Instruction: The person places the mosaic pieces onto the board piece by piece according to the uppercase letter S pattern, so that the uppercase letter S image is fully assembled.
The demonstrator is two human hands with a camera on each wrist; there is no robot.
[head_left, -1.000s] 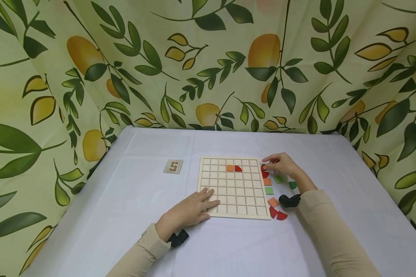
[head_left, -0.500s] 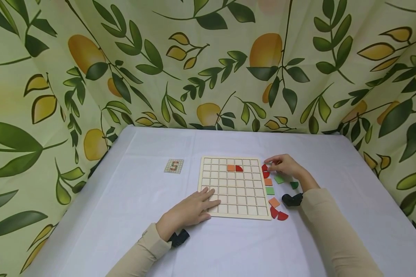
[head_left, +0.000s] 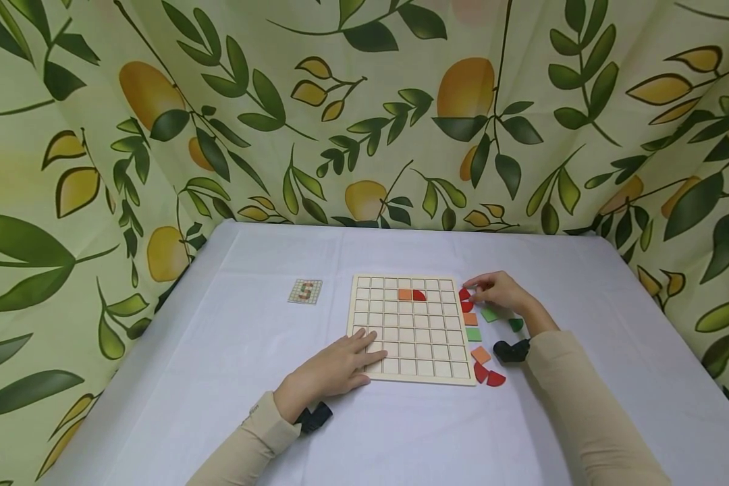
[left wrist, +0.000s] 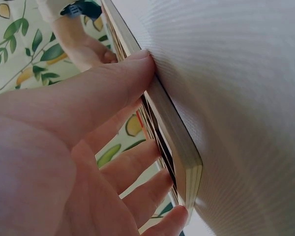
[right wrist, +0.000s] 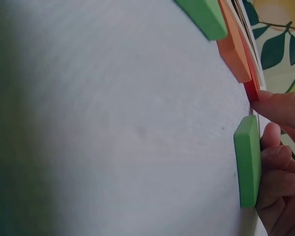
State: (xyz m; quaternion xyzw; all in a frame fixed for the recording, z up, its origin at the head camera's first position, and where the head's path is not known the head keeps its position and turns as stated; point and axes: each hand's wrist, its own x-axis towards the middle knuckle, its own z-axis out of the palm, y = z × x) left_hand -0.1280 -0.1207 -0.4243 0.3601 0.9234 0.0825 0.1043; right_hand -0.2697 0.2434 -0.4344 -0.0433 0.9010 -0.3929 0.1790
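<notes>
A pale wooden grid board (head_left: 401, 337) lies on the white-covered table. An orange square tile (head_left: 405, 294) and a red quarter-circle tile (head_left: 419, 295) sit in its upper cells. My left hand (head_left: 334, 364) rests on the board's near left corner, fingers spread; in the left wrist view its thumb touches the board's edge (left wrist: 174, 123). At the board's far right, my right hand (head_left: 501, 291) pinches a red quarter-circle tile (head_left: 464, 295) between thumb and index finger. Its other fingers are curled beside a green tile (right wrist: 248, 162). Another red tile (head_left: 467, 307) lies just below.
Along the board's right side lie an orange tile (head_left: 470, 319), a green square (head_left: 473, 335), another orange square (head_left: 480, 355), red quarter-circles (head_left: 495, 379) and a dark green piece (head_left: 516, 325). A small pattern card (head_left: 306, 291) lies left of the board. A leaf-print curtain (head_left: 364, 135) hangs behind.
My right hand has dropped very slightly and its index finger has come closer to the red tile. The left hand stays in place on the board.
</notes>
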